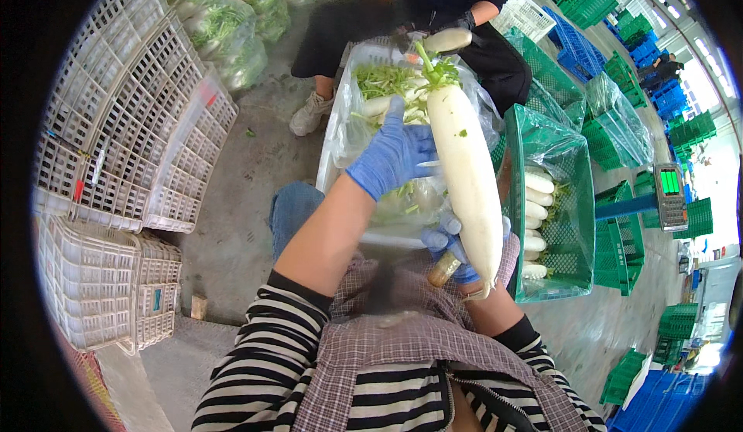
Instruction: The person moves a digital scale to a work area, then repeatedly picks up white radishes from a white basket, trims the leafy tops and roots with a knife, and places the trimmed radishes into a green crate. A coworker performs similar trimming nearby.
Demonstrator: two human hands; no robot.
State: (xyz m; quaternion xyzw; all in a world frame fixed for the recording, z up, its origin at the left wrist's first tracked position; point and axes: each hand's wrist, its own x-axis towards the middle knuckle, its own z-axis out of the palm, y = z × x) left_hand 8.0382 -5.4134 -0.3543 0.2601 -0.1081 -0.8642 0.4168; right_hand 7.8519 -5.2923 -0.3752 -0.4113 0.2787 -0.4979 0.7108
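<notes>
A large white radish (467, 171) with trimmed green leaf stalks slants up in front of me, its root end towards me. My right hand (455, 243), in a blue glove, grips its lower part from beneath; a brownish handle (444, 269) of some tool also sticks out of this hand. My left hand (395, 156), gloved too, is at the radish's left side, thumb raised and fingers partly hidden behind it; its hold is unclear. Beyond is a white crate (328, 153) lined with clear plastic, with radishes and cut leaves (383, 81) inside.
A co-worker in black gloves (458, 22) sits opposite, near another radish (448, 40). At right, a plastic-lined green crate (586, 229) holds several radishes, beside a digital scale display (670, 197). White crates (133, 112) stand left; bagged radishes (223, 34) lie behind.
</notes>
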